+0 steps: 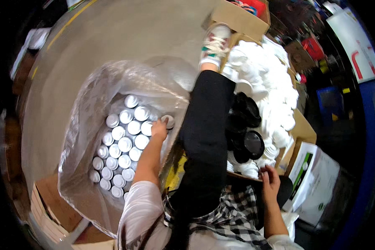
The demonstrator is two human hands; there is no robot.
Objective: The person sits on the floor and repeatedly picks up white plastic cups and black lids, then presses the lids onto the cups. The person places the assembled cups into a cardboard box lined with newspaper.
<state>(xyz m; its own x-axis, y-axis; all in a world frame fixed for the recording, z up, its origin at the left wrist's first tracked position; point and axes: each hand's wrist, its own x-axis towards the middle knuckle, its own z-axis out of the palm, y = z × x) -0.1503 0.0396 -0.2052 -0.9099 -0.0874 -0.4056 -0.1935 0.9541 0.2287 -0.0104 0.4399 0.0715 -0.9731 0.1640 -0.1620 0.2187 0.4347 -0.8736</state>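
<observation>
My left hand (pixel 159 128) reaches down into a box lined with a clear plastic bag (pixel 85 121). Its fingers close around a white-capped container (pixel 168 121) at the bag's right side. Beside it, several similar white-capped containers (pixel 124 144) stand upright in rows. My right hand (pixel 271 180) rests at the near edge of a carton (pixel 305 128) heaped with loose white lids (pixel 260 79). Its fingers are slightly apart and nothing shows in them. A few black lids (pixel 253 142) lie on the left part of that heap, close to my leg.
My black-trousered leg (pixel 208 121) stretches between the two boxes. Beyond the lids stands another cardboard box (pixel 241 18) with red contents. A white and green carton (pixel 310 179) is at the right. Folded cardboard (pixel 56 204) lies at the lower left, on a grey floor (pixel 150 29).
</observation>
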